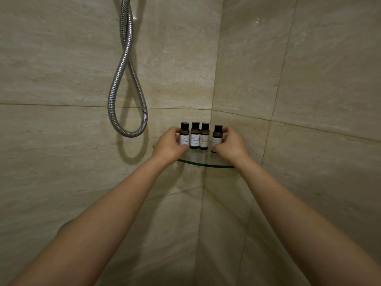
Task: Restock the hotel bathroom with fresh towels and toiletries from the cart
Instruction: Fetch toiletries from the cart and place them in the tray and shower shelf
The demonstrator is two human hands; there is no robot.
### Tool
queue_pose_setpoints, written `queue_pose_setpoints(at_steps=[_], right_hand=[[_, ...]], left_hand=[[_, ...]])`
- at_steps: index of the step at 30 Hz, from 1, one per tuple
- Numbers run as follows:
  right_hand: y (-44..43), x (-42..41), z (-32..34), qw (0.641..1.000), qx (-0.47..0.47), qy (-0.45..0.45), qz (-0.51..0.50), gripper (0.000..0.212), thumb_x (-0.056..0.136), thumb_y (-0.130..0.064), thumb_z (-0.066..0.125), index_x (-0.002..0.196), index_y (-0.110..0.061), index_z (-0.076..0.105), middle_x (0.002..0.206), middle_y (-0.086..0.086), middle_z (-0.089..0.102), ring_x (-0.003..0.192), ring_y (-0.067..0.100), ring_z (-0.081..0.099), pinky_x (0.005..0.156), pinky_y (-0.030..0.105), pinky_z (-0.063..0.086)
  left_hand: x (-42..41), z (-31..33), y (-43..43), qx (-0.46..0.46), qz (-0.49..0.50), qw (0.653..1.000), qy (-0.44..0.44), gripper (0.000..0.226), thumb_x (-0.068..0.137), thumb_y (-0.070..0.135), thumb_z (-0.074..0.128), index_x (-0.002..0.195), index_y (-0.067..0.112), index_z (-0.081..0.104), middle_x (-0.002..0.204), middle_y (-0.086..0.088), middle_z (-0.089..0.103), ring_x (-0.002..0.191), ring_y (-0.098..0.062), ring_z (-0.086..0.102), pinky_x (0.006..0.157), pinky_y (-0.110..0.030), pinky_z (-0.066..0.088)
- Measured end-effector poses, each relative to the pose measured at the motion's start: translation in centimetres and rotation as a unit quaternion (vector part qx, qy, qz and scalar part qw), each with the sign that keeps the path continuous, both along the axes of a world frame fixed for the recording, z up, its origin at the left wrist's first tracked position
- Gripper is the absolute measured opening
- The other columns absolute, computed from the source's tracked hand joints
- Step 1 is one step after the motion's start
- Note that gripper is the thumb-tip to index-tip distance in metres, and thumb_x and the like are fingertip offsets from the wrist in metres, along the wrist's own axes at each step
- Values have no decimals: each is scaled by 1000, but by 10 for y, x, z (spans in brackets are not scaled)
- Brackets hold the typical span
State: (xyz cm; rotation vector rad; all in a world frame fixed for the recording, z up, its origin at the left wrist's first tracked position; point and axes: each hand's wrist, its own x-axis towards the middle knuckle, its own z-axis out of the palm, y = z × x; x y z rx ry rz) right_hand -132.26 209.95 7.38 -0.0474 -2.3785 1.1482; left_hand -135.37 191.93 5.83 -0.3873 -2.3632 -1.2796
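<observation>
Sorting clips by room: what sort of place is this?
Most likely a bathroom shower corner: a ribbed chrome shower hose hangs against beige stone-look wall tiles, and four small dark toiletry bottles stand on a clear glass corner shelf.

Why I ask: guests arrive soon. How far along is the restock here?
Done: two middle bottles stand on the glass shelf. In hand: the left hand grips the left bottle, the right hand grips the right bottle, slightly apart from the row. Left: likely closing that gap; no towels are in view.
</observation>
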Motion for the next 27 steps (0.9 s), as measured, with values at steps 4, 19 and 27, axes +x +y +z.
queue_pose_setpoints(at_steps=[4, 19, 27], right_hand=[[0, -1, 0, 1000, 25, 15, -6, 55, 82, -9, 73, 130, -15, 46, 105, 1, 59, 101, 20, 61, 79, 32, 50], [-1, -16, 5, 998, 60, 4, -5, 55, 82, -7, 72, 131, -13, 47, 118, 6, 62, 108, 22, 61, 79, 30, 47], [0, -19, 5, 998, 63, 7, -6, 56, 82, -11, 73, 130, -12, 44, 104, 2, 60, 102, 22, 61, 81, 35, 51]], left_hand=[[-6, -1, 1, -10, -2, 1000, -9, 61, 81, 12, 72, 135, 16, 44, 110, -1, 66, 96, -19, 65, 83, -37, 55], [-24, 1, 0, -61, 9, 998, -23, 61, 84, 12, 66, 139, 15, 40, 115, 5, 60, 104, -21, 62, 94, -44, 50], [-33, -2, 1, -36, 10, 999, -23, 61, 78, 16, 72, 133, 18, 45, 103, 6, 62, 99, -19, 65, 90, -45, 52]])
